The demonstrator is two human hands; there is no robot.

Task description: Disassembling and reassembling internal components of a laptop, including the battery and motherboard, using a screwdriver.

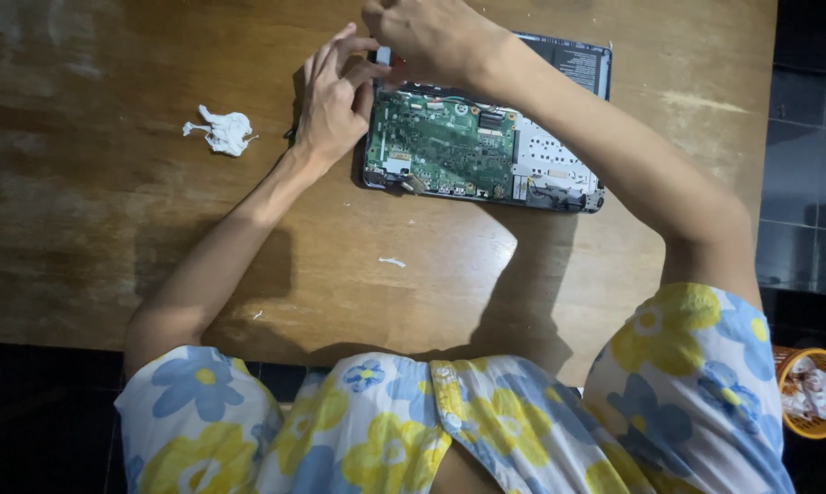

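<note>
Pinching a small white part between both hands, left hand and right hand risk dropping it onto the exposed green circuit board on the wooden bench.

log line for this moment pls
left hand at opened laptop edge | right hand pinching small white part | tissue wad left

You have one opened laptop with one green circuit board, one crumpled white tissue, one orange basket, and one counter.

Dark rect. label w/ pale print, top-right corner of opened laptop.
</note>
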